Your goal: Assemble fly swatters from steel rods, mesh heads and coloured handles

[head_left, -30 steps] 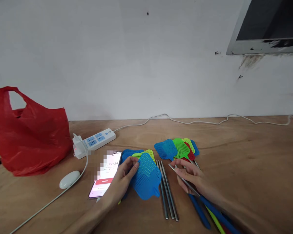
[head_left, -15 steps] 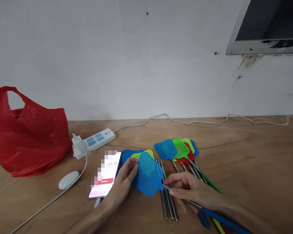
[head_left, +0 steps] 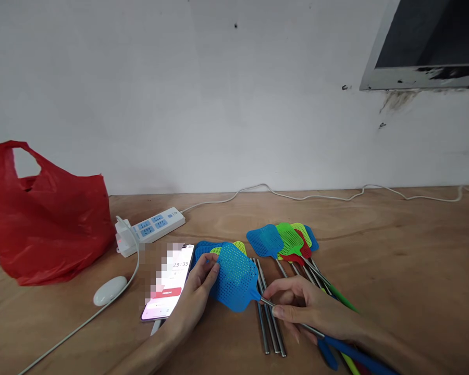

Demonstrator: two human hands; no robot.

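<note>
A blue fly swatter with a perforated head and a metal rod is held between both hands. My left hand pinches the left edge of its head between thumb and fingers. Around the rod, just below the head's neck, the fingers of my right hand are closed. The swatter's blue grip runs out under my right forearm. Below the held head lie loose swatter heads, one yellow and at least one blue. Several bare metal rods lie beside it.
Right of centre lies a fanned pile of swatters in blue, green, red and yellow. A lit phone, a white power strip, a white oval device with a cable, and a red plastic bag are on the wooden table.
The blue swatter's head has shifted very slightly left, with a little more rod showing between its neck and my right fingers. Both hands keep their hold.
</note>
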